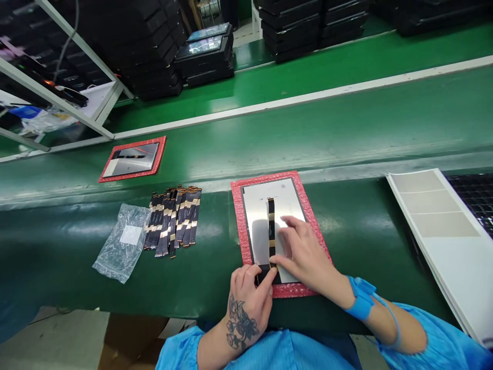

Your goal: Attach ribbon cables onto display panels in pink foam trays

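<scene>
A flat display panel (258, 231) with a silvery back lies in front of me on a pink bubble-wrap sheet (239, 216). Lengthwise on it rests a black flex cable (271, 221) with gold-coloured bands. My left hand (248, 295), tattooed on the back, is at the panel's lower edge, its fingers curled and its thumb at the cable's lower end, by a black strip on the panel. My right hand (306, 252) reaches over the panel from the right. Its thumb touches the cable's lower end while its other fingers are curved and apart from the thumb.
Several loose flex cables (173, 221) are piled at left beside a clear plastic bag (121, 241). Farther back lies another panel (134, 159) on pink wrap. White sheets (442, 231) lie at right near a black grid tray (475, 198). Black tray stacks (292, 31) stand behind.
</scene>
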`<state>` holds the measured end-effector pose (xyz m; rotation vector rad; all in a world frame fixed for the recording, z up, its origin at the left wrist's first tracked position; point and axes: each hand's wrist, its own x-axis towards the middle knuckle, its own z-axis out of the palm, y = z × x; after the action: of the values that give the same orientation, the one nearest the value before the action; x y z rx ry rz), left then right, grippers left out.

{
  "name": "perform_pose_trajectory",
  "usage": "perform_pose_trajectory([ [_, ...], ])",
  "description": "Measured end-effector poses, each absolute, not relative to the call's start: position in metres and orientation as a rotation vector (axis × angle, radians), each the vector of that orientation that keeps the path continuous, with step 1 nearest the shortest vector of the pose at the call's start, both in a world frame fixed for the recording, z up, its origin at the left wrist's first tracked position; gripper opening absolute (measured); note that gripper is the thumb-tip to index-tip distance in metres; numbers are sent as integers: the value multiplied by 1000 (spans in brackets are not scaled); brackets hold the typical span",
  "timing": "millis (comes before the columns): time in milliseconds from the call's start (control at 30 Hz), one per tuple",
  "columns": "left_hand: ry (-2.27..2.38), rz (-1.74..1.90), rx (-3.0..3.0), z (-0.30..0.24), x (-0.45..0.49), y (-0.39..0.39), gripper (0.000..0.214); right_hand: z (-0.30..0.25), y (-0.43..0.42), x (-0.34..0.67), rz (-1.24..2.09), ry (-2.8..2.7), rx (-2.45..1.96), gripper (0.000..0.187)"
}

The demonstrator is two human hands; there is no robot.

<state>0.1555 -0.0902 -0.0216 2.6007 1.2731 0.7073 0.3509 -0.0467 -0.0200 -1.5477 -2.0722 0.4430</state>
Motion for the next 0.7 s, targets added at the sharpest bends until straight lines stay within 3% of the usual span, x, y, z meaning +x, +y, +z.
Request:
perform_pose_trajectory([
  [67, 1279, 744, 2577, -23, 157, -90, 38, -24, -40, 357, 152, -1978, -1626, 41],
  [200, 1289, 787, 2522, -26, 157, -92, 39, -25, -31, 364, -100, -1866, -1693, 47],
  [333, 1340, 753, 2214, -26, 143, -97, 49, -26, -44, 357, 16, -2040, -1506, 44],
  [567, 1178, 758, 812, 0, 115, -89, 59, -37, -79, 362, 156, -2055, -1575, 46],
  [700, 1092, 583, 669, 16, 130, -65, 63, -38, -83, 366, 241, -1991, -1558, 42],
])
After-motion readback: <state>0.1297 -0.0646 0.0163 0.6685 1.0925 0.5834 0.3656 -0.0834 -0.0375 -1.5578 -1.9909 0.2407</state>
